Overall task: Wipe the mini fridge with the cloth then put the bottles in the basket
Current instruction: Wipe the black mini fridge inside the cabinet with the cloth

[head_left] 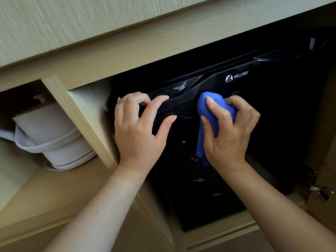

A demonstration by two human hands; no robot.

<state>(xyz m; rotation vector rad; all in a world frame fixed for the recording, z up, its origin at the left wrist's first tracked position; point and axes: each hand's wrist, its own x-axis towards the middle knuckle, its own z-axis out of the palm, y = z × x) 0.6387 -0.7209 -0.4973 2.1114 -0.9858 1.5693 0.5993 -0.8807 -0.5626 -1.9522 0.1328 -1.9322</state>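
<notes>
Two bare forearms rise from the bottom of the frame toward a black mini fridge [254,142] that sits in a pale wooden cabinet [127,57], its door filling the centre and right of the frame. At centre right, the right hand [229,131] is closed around a bunched blue cloth [211,113], pressing it flat against the door just below the handle strip and below the white brand mark; a tail of the cloth hangs down past the wrist. At centre left, the left hand [141,128] holds nothing: its fingers are spread and curled over the left end of the handle strip, the thumb out to the side, seemingly steadying the door. Pale specks and smears dot the door directly below the cloth, toward the lower middle of the frame, so the next wiping stroke most likely runs downward from the right hand, which is the nearer one to that dirt. In the upper left compartment, left of a wooden divider, a white kettle [54,139] stands on a shelf. No bottles and no basket are visible, so that part of the task looks not yet begun.
</notes>
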